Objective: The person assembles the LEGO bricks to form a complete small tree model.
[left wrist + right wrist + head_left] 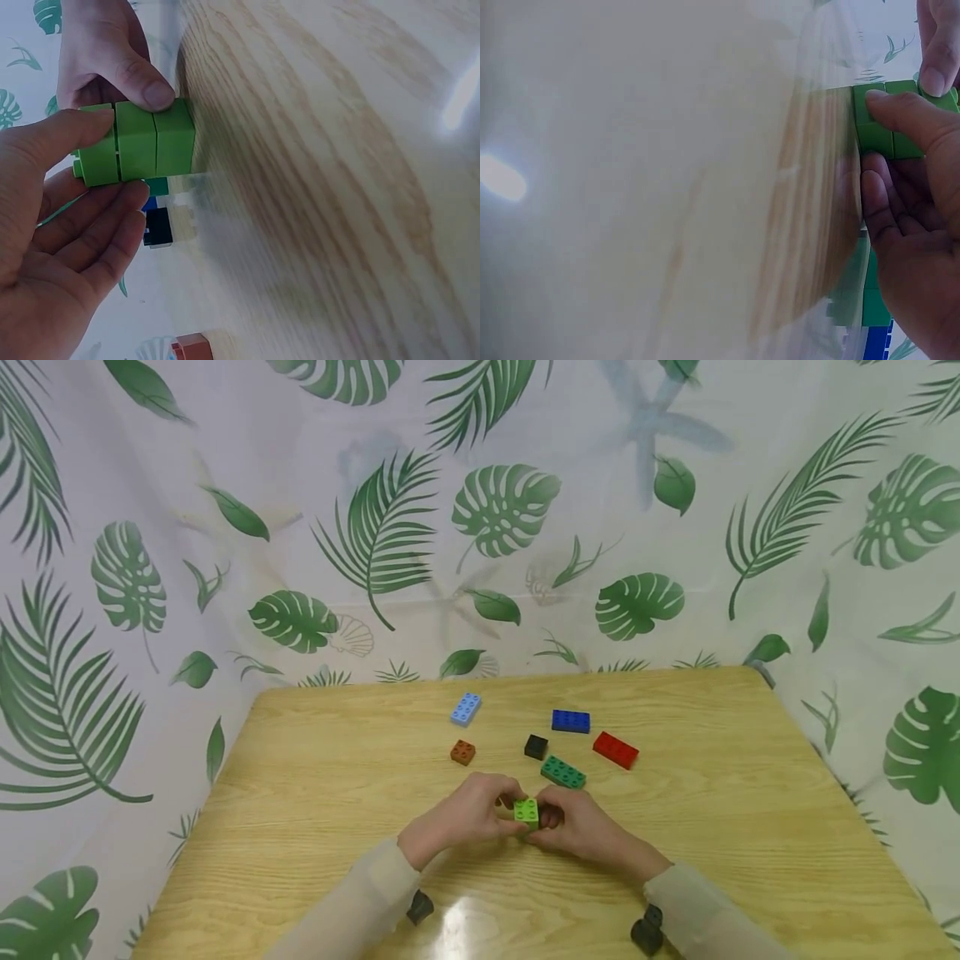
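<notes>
A stack of three lime green building bricks [527, 810] stands upright on the table between my hands. Thumb and fingers of my left hand [474, 810] pinch the top brick [97, 154], whose studs face up. A thin, slightly uneven seam shows between it and the middle brick [136, 142]. My right hand [588, 828] grips the lower part of the stack, its thumb lying across the middle and bottom bricks [175, 139]. In the right wrist view the bottom brick meets the tabletop.
Beyond my hands on the wooden table [315, 793] lie a green brick [562, 772], a small black brick [536, 747], a brown brick [462, 752], a light blue brick [466, 709], a dark blue brick [571, 721] and a red brick [616, 750]. A leaf-patterned curtain [525, 635] hangs behind.
</notes>
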A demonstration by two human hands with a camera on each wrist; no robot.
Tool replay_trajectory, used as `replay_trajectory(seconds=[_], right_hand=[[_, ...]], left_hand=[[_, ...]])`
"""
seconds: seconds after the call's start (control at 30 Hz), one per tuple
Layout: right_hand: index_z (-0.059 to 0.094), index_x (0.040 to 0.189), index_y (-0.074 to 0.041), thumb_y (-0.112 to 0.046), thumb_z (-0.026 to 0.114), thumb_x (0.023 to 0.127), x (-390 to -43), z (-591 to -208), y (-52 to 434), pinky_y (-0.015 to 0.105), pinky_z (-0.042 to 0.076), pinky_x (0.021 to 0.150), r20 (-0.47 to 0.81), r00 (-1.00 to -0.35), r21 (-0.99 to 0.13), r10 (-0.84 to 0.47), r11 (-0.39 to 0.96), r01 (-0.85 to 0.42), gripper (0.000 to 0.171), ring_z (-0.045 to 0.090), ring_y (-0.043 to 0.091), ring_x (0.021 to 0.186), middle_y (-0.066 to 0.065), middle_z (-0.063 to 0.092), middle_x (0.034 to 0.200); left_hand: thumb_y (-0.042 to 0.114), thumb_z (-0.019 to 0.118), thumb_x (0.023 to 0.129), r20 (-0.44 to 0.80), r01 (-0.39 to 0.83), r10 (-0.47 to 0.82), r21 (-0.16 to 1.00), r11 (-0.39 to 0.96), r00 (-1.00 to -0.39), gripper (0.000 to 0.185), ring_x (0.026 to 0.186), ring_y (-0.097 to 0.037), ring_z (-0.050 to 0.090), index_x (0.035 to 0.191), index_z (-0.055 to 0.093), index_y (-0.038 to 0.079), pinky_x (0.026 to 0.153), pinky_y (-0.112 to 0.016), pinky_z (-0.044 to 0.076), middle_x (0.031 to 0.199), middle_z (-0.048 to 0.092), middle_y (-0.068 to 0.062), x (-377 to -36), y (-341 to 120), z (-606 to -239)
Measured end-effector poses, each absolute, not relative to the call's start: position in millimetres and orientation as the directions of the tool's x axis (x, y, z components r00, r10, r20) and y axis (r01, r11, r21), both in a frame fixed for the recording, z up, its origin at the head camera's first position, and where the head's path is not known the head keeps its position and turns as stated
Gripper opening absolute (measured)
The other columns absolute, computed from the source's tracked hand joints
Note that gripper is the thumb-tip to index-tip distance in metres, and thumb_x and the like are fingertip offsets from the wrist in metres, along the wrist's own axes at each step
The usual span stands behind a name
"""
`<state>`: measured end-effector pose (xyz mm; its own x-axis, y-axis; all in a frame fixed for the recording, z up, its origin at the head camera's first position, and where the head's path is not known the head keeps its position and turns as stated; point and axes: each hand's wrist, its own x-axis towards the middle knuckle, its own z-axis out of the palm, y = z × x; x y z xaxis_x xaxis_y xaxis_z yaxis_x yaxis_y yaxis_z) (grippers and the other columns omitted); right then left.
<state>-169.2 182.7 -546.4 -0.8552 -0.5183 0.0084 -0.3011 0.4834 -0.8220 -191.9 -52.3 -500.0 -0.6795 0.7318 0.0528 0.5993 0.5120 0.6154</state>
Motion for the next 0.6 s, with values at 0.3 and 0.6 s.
replay_trajectory(seconds=[0.3, 0.6], right_hand=[[0.071, 0.103, -0.016, -0.025, 0.085, 0.091, -170.6, -545.2, 182.8, 0.023, 0.053, 0.072, 0.003, -0.852, -0.824, -0.523, 0.481, -0.298, 0.021, 0.059, 0.007, 0.08, 0.0, 0.066, 0.093], [0.072, 0.104, -0.015, -0.025, 0.084, 0.092, -169.6, -548.0, 182.7, 0.023, 0.053, 0.072, 0.01, -0.852, -0.828, -0.524, 0.473, -0.301, 0.02, 0.06, 0.006, 0.08, -0.001, 0.066, 0.094]], left_hand=[[0.023, 0.084, 0.093, 0.026, 0.625, 0.742, 0.559, 0.545, -0.67, 0.022, 0.088, -0.004, 0.068, 0.109, 0.076, 0.011, 0.079, -0.016, 0.053, 0.102, 0.078, -0.001, -193.8, -50.1, -493.4], [0.024, 0.083, 0.094, 0.012, 0.639, 0.747, 0.528, 0.56, -0.664, 0.022, 0.09, -0.004, 0.07, 0.11, 0.075, 0.011, 0.08, -0.016, 0.054, 0.104, 0.079, -0.002, -191.5, -49.9, -492.7]])
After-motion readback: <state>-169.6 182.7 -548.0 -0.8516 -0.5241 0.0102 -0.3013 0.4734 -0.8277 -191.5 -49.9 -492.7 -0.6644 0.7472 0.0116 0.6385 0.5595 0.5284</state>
